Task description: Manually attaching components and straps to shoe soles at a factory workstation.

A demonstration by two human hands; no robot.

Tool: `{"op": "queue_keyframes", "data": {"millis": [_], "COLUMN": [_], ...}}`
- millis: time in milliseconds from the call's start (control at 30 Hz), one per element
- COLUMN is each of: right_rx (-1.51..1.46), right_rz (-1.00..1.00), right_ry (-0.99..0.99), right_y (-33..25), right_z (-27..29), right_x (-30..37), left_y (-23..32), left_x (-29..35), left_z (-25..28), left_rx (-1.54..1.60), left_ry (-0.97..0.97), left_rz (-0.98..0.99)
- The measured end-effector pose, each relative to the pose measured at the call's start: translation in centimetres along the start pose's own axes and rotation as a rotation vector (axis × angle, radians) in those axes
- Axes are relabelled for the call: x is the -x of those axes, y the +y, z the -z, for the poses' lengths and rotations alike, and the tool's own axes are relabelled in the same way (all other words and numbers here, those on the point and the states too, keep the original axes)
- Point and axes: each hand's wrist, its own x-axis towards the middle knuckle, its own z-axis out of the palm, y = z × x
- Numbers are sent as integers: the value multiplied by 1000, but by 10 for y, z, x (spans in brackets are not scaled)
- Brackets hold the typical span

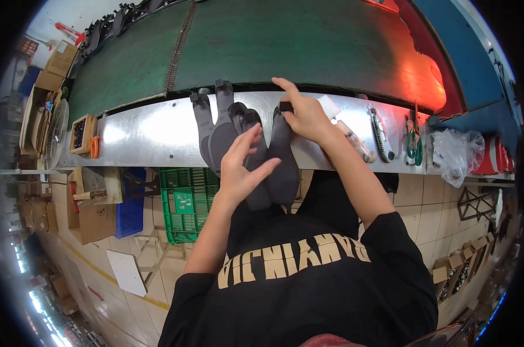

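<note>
Several dark grey sandal soles with black pieces at their far ends lie side by side across the metal ledge's near edge, some overlapping. My left hand is above the middle soles, fingers stretched out and thumb apart, with nothing in it. At the far end of the rightmost sandal sole, my right hand has its thumb and curled fingers around the small black piece. Its index finger points out toward the belt. The curled fingertips are partly hidden.
Beyond the metal ledge runs a green conveyor belt, lit red at right. Scissors, a box cutter and a plastic bag lie at right. A wooden box stands left; a green crate is below.
</note>
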Motion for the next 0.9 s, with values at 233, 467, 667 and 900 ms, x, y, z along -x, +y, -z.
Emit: {"op": "queue_keyframes", "data": {"millis": [233,467,667,900], "right_rx": [-732,-950,-958,-641], "right_rz": [-193,-346,-377,-228], "right_ry": [118,95,98,439], "right_y": [-35,-25,-31,-24], "right_z": [9,-1,0,28], "right_x": [52,77,87,104], "left_y": [11,3,16,19], "left_x": [-15,-9,-8,-12], "left_z": [-10,-24,-21,4], "left_rx": [196,602,511,450], "left_ry": [-278,-443,-377,-200], "left_rz": [-7,368,456,404]}}
